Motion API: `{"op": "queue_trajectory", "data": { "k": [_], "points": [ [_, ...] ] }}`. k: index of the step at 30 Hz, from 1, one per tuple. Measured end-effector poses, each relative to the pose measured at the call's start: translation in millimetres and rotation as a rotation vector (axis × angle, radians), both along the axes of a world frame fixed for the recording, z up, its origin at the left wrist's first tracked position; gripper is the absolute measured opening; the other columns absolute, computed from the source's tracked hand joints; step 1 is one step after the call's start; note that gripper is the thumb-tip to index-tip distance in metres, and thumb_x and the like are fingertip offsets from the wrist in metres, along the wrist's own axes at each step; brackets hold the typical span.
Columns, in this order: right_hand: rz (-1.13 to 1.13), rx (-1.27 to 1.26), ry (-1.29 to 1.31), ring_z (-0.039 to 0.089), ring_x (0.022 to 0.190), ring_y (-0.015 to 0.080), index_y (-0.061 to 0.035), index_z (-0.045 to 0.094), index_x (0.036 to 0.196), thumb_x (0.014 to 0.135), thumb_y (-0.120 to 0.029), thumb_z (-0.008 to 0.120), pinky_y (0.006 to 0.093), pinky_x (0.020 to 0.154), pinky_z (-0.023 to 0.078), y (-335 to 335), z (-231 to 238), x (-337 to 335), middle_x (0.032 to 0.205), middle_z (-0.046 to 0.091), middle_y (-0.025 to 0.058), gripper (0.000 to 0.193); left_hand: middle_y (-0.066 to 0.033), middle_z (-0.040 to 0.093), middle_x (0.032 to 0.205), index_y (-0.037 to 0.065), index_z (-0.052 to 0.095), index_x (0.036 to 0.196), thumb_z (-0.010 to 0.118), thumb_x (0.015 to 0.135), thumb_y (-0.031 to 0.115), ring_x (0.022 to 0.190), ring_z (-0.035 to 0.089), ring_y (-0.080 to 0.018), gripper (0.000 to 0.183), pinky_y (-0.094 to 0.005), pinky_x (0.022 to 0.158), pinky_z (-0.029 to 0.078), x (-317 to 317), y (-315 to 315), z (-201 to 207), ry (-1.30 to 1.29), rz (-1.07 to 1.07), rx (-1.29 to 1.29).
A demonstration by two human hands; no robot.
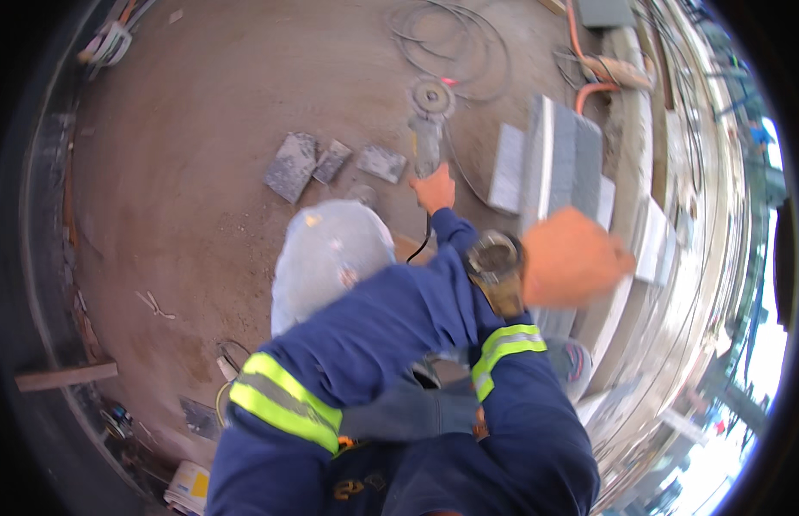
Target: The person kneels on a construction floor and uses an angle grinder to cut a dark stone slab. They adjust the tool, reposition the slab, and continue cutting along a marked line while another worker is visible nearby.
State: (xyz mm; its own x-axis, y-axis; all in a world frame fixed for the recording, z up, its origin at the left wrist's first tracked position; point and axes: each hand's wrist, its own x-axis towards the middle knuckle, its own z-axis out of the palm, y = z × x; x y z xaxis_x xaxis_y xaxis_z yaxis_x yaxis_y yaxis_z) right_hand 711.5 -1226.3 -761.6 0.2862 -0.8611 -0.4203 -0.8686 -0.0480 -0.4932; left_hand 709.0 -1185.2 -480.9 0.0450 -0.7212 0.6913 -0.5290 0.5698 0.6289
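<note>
My right hand is wrapped round the rear body of an angle grinder. Its round disc points away from me, over the dusty ground, and a dark cord trails from its rear. My left arm crosses over the right one, a watch at its wrist. Motion blurs my left hand so its fingers cannot be made out; it is nearest to a stack of grey stone blocks. Left of the grinder lie broken grey stone pieces: a larger one, a small one and another.
A coiled cable lies beyond the grinder. An orange hose runs near the far right, by a pale kerb. My pale, dusty knee rises left of my arms. A wooden board and white bucket are at lower left.
</note>
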Motion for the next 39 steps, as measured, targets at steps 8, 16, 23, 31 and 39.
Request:
{"op": "queue_trajectory", "data": {
  "k": [8, 16, 23, 31, 39],
  "points": [
    [0.047, 0.07, 0.22, 0.062, 0.109, 0.0461, 0.003, 0.05, 0.118, 0.067, -0.026, 0.078, 0.0483, 0.095, 0.049, -7.8, -70.9, 31.6, 0.112, 0.064, 0.0321, 0.065, -0.0071, 0.062, 0.073, 0.006, 0.063, 0.087, 0.063, 0.077, 0.015, 0.071, 0.068, -0.026, 0.014, -0.0395, 0.058, 0.054, 37.6, -1.8, 6.4, 0.014, -0.075, 0.198],
    [-0.028, -0.052, -0.025, 0.062, 0.106, 0.0485, 0.003, 0.048, 0.12, 0.067, -0.026, 0.079, 0.0482, 0.093, 0.049, -5.0, -34.0, 12.4, 0.11, 0.064, 0.0324, 0.068, -0.0083, 0.06, 0.069, 0.005, 0.062, 0.08, 0.065, 0.076, 0.015, 0.066, 0.067, -0.0275, 0.01, -0.0406, 0.055, 0.052, 0.1, 40.0, 43.6, 0.033, -0.228, 0.198],
    [-0.085, 0.032, 0.054, 0.059, 0.112, 0.0475, 0.0055, 0.046, 0.124, 0.066, -0.024, 0.078, 0.0478, 0.097, 0.047, -15.2, -82.9, 4.9, 0.116, 0.061, 0.0349, 0.073, -0.0068, 0.059, 0.068, 0.005, 0.062, 0.081, 0.065, 0.075, 0.015, 0.064, 0.066, -0.0274, 0.013, -0.0392, 0.054, 0.052, 5.7, 21.5, 34.1, 0.115, -0.177, 0.154],
    [-0.198, 0.058, 0.023, 0.06, 0.113, 0.0457, 0.0092, 0.047, 0.123, 0.064, -0.022, 0.079, 0.0433, 0.098, 0.047, -19.0, -81.5, 4.8, 0.116, 0.061, 0.0349, 0.074, -0.0084, 0.063, 0.073, 0.005, 0.063, 0.084, 0.065, 0.074, 0.016, 0.068, 0.068, -0.0286, 0.015, -0.0399, 0.056, 0.053, 21.0, 24.6, 28.7, -0.019, -0.179, 0.332],
    [-0.034, 0.017, -0.119, 0.064, 0.104, 0.0421, 0.0078, 0.052, 0.116, 0.063, -0.024, 0.08, 0.0431, 0.09, 0.049, -16.9, -15.0, 22.4, 0.107, 0.065, 0.0309, 0.067, -0.007, 0.064, 0.071, 0.01, 0.065, 0.084, 0.069, 0.08, 0.021, 0.062, 0.066, -0.0263, 0.012, -0.0395, 0.053, 0.05, 30.9, 4.3, 16.0, 0.004, 0.038, 0.122]
  ]
}}
